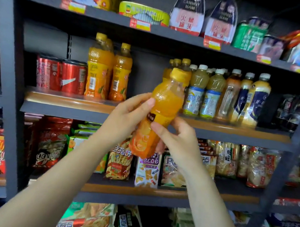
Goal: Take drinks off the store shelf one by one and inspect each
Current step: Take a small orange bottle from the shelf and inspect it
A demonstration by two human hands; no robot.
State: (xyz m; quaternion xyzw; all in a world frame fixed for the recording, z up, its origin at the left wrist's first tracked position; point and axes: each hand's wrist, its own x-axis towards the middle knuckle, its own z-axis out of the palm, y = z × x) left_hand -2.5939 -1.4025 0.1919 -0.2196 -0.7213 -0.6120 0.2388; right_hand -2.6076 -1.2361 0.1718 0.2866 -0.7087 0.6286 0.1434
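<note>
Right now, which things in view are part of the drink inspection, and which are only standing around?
Part of the job:
- orange drink bottle, tilted, held by the left hand and right hand
- other bottled drinks on the middle shelf
- red cans

Only standing around:
- canned fish above
- snack packets below

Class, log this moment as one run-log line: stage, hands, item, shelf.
stage: inspecting | left hand: holds orange drink bottle | right hand: holds same bottle | bottle: tilted, off drinks shelf

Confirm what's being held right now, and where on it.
An orange juice bottle, tilted, held in both hands: left hand grips its middle, right hand its lower labelled body. The cap is free.
</note>
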